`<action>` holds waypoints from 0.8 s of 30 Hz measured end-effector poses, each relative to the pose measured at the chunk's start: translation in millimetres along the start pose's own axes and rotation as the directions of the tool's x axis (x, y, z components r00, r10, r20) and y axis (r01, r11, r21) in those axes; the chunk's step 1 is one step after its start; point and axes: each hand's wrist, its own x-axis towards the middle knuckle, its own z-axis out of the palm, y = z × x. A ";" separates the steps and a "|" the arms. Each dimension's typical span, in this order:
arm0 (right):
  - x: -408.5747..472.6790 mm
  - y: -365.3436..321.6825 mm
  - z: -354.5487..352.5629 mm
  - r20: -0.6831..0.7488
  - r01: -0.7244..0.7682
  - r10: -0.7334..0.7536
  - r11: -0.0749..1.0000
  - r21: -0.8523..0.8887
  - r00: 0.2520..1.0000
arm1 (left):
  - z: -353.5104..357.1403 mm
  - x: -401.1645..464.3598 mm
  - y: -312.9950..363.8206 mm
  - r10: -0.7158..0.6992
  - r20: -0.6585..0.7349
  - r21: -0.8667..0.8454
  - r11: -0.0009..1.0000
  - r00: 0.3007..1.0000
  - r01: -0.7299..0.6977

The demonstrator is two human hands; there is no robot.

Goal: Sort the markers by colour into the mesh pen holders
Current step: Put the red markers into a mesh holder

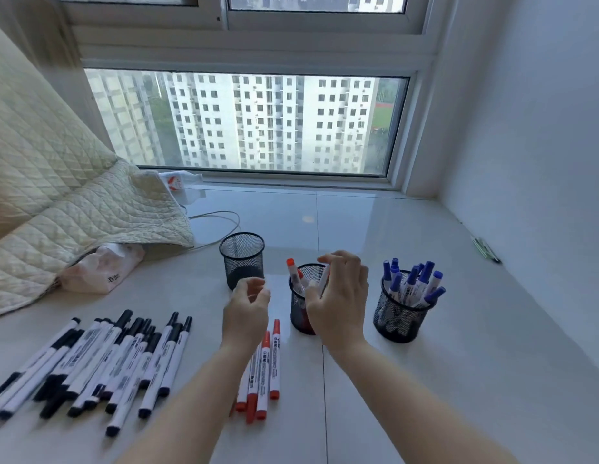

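Note:
Three black mesh holders stand in a row. The left holder [242, 259] looks empty. The middle holder [300, 316] has red markers in it, one red cap [290, 262] sticking up. The right holder [403, 313] is packed with several blue markers [422, 279]. My right hand [340, 296] hovers over the middle holder, its curled fingers pinching a red marker [324, 282] whose lower end is inside the holder. My left hand [246, 311] hangs loosely curled and holds nothing, just in front of the left holder. Below it lie several red markers [264, 373]; several black markers [100, 360] are spread at the left.
A quilted cream cover [57, 195] drapes over the left side, with a crumpled plastic bag [104, 269] under its edge. A white cable [221, 217] loops behind the left holder. The window sill and glass lie behind; a white wall closes the right side.

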 end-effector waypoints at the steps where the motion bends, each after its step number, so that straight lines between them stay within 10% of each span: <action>1: -8.6 -3.0 -0.6 -0.035 0.040 -0.040 0.999 -0.006 0.999 | -6.9 -8.0 -7.6 -0.010 -0.016 0.028 1.000 1.000 0.010; 15: -75.3 7.2 48.1 0.493 -0.278 0.276 0.958 -0.071 0.825 | -36.3 -49.7 -65.8 -0.104 0.081 0.560 0.828 0.991 0.041; 24: -68.8 8.6 70.2 0.538 -0.280 0.397 0.916 -0.288 0.744 | -33.2 -50.2 -72.5 -0.023 0.031 0.527 0.850 0.999 0.003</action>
